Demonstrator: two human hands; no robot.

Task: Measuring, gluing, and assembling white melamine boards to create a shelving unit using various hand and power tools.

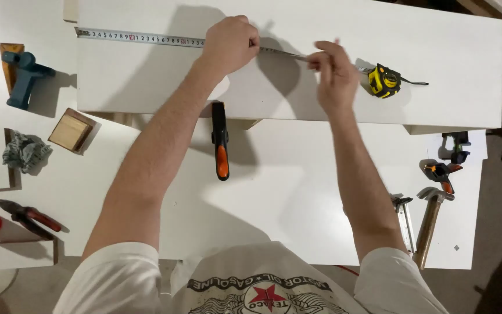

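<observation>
Head view: the steel tape blade (pixel 140 38) already lies stretched across the white board (pixel 437 46) at upper frame; left hand (pixel 229 43) presses it flat, right hand (pixel 333 72) pinches it near the yellow-black tape case (pixel 384 80). No mark shows yet.

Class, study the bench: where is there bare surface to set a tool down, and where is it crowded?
Bare: the lower table between the clamp and the hammer, and the white board above the tape measure. Crowded: the left edge, around the wooden block and pliers.
</observation>
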